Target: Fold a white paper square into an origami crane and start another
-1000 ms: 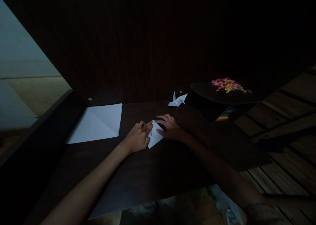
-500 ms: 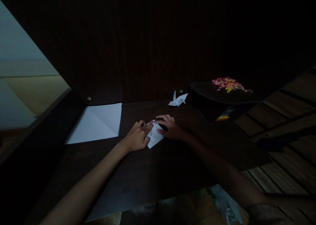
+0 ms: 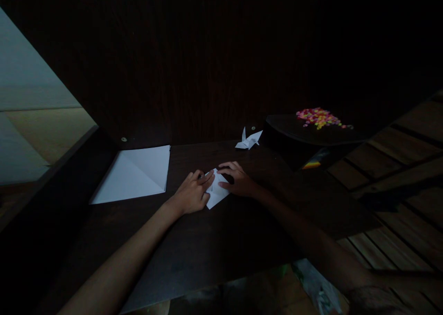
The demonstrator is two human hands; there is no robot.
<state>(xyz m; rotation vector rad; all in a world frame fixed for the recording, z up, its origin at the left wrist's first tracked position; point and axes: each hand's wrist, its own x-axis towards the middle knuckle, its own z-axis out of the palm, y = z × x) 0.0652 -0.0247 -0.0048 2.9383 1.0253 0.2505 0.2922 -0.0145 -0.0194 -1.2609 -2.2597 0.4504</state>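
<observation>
A small piece of white folded paper (image 3: 216, 195), pointed at its top and bottom, lies flat on the dark table. My left hand (image 3: 194, 193) rests on its left side, pressing it with an outstretched finger while other fingers are curled and the thumb is by the lower left edge. On the right, my right hand (image 3: 238, 181) has its fingers apart, the thumb on the paper and the fingertips near the upper right edge. Behind it stands a folded white paper crane (image 3: 249, 141). Both hands cover parts of the folded sheet.
Creased white paper sheets (image 3: 138, 172) lie at the left of the dark wooden table (image 3: 194, 250). Small colourful pieces (image 3: 320, 118) are heaped on a raised dark shelf (image 3: 294, 130) at right. A dark upright panel (image 3: 194, 66) closes off the back. A plastic bag (image 3: 318, 287) is below the front edge.
My right index fingertip has drawn back slightly from the paper's top point. My left hand and the folded paper stay almost where they were; the camera view shifts a little.
</observation>
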